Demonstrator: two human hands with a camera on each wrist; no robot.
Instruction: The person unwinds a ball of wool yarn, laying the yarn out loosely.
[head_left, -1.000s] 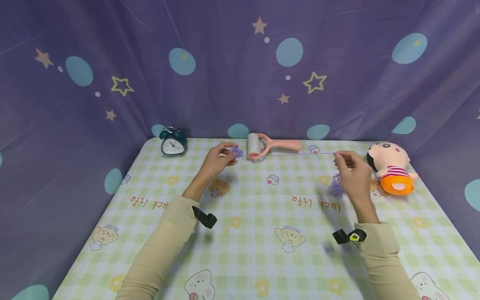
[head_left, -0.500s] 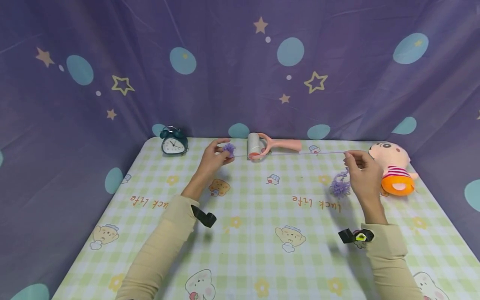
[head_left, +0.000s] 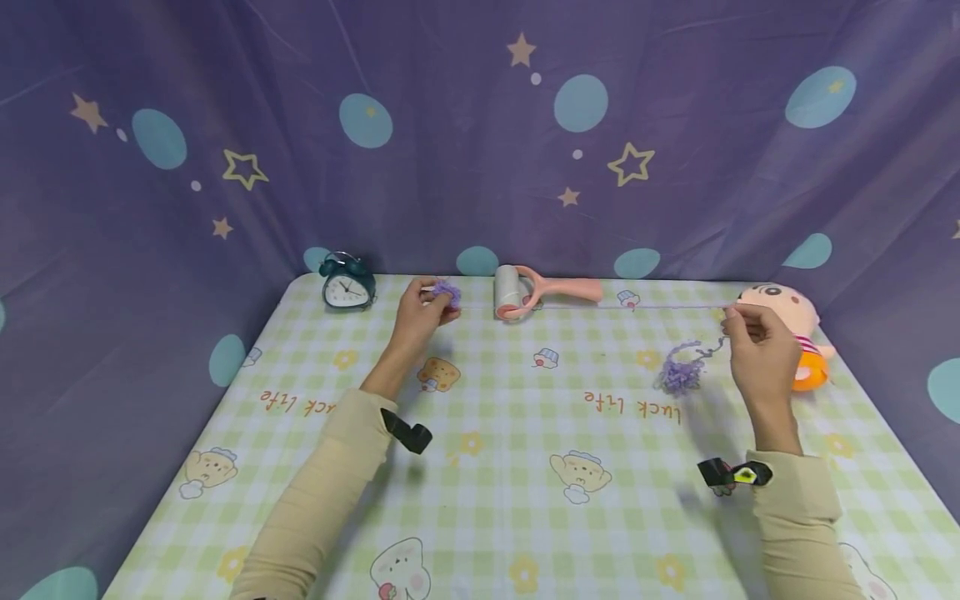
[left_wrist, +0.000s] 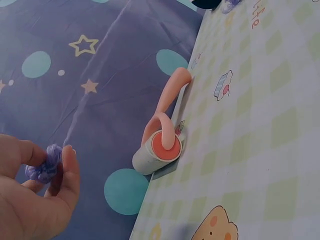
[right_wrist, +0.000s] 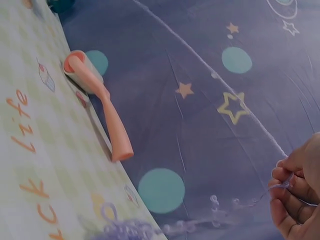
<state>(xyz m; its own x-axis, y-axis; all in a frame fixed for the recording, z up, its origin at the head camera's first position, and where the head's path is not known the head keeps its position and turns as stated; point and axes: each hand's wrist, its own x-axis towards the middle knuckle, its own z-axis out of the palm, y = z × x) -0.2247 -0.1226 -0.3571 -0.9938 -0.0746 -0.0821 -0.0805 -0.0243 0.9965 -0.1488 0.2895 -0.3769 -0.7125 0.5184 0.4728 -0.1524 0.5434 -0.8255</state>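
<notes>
My left hand (head_left: 417, 323) pinches a small purple yarn bundle (head_left: 448, 292) between thumb and fingers, above the far part of the table. From it a thin strand of yarn (right_wrist: 192, 50) runs taut and nearly level to my right hand (head_left: 767, 354), whose thumb and fingertips pinch it. Beyond that pinch the yarn carries on, crinkled, down to a loose purple tangle (head_left: 681, 377) left of the right hand. The left wrist view shows the bundle (left_wrist: 46, 166) wound in small loops at the fingertips.
A pink-handled lint roller (head_left: 573, 289) lies at the back, with the strand crossing over it in the head view. A dark green alarm clock (head_left: 348, 290) stands back left. A plush doll (head_left: 780, 304) at the right is partly hidden by the right hand. Behind hangs a purple curtain (head_left: 465, 125).
My right hand has moved right, drawing the strand longer. The left hand has shifted slightly left with the bundle. More crinkled yarn now shows between the right hand and the tangle.
</notes>
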